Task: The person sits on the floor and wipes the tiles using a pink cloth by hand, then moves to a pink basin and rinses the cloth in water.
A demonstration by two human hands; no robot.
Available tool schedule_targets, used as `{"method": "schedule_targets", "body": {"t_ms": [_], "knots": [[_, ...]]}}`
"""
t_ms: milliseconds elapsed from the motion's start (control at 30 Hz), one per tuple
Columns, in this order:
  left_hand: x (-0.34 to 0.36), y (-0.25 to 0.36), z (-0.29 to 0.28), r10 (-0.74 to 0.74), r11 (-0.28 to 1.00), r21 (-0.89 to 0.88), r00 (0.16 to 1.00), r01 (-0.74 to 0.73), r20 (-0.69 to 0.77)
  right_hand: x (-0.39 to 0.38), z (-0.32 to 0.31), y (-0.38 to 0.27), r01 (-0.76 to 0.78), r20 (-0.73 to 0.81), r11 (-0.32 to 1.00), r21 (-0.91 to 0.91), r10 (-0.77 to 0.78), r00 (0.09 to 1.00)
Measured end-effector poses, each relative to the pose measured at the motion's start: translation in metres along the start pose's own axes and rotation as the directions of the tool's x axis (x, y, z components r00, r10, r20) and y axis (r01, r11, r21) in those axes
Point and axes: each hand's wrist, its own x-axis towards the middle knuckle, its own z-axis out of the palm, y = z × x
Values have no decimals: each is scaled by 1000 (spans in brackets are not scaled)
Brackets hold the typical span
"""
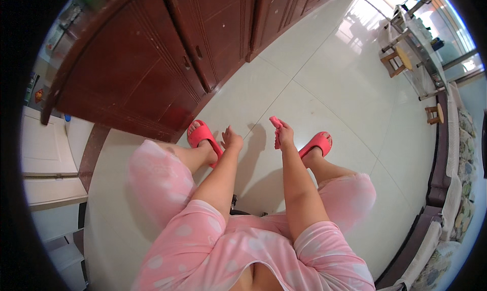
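Observation:
My left hand (pixel 231 139) hangs in the air between my knees, holding nothing, with its fingers apart and slightly bent. My right hand (pixel 284 133) grips a small pink object (pixel 275 121) with a ridged or bumpy lower part; what it is, I cannot make out. My feet, in red slippers (pixel 202 132), are set wide on the pale tiled floor (pixel 323 98), beyond my hands on either side. Pink polka-dot clothing covers my upper arms and knees.
A dark red wooden cabinet (pixel 127 58) stands ahead-left, beside white panelled furniture (pixel 45 149). At the right are a sofa (pixel 462 179) with patterned cushions, small wooden stools (pixel 401 60) and a metal-framed table (pixel 421 47) near bright glazing.

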Motion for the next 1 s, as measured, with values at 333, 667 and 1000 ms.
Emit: {"method": "schedule_targets", "body": {"t_ms": [333,667,1000], "knots": [[-63,17,-21,41,983,-177,999,-41,-3,-84,-15,-35,136,-80,949,286,-118,990],[-101,32,4,280,943,-186,960,-275,-2,-135,-34,-48,217,-51,906,364,-213,976],[-133,38,42,324,923,-262,936,-281,135,-156,-58,-55,250,-224,897,364,-176,958]]}}
